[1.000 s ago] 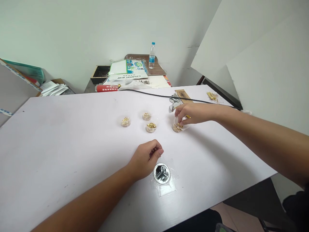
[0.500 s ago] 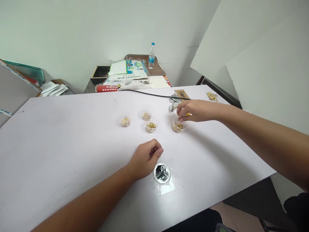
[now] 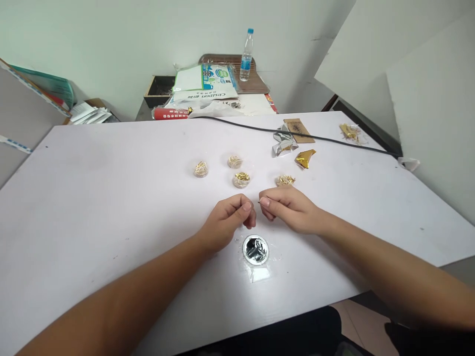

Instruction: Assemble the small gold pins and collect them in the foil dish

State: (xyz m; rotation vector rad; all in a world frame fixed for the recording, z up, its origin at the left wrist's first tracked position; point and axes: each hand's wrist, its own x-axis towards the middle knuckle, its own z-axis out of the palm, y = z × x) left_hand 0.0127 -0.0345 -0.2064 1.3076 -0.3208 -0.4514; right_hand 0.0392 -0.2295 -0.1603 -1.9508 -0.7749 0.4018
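Note:
My left hand [image 3: 233, 217] is closed in a pinch over the white table [image 3: 111, 207]; whatever it grips is too small to name. Facing it, my right hand [image 3: 287, 207] also pinches, with a tiny dark tip showing at its fingertips. Just below both hands lies a round silver-rimmed disc [image 3: 256, 250] in clear plastic wrap. Beyond them stand small clear cups of thin gold-coloured pins: one cup [image 3: 285, 181] behind my right hand, another cup [image 3: 242, 180] at the middle, a third cup [image 3: 234, 161] farther back, and a cup [image 3: 201, 169] to the left.
Silver foil packets [image 3: 285, 143], a gold foil packet [image 3: 305, 158] and a brown paper packet [image 3: 299, 131] lie at the back right. A black cable [image 3: 252, 128] crosses there. Behind the table stand a water bottle [image 3: 246, 57] and a dark box [image 3: 159, 91].
My right hand has come from the right-hand cup towards my left hand, and their fingertips now nearly meet. The camera view has shifted, with the table's back appearing higher.

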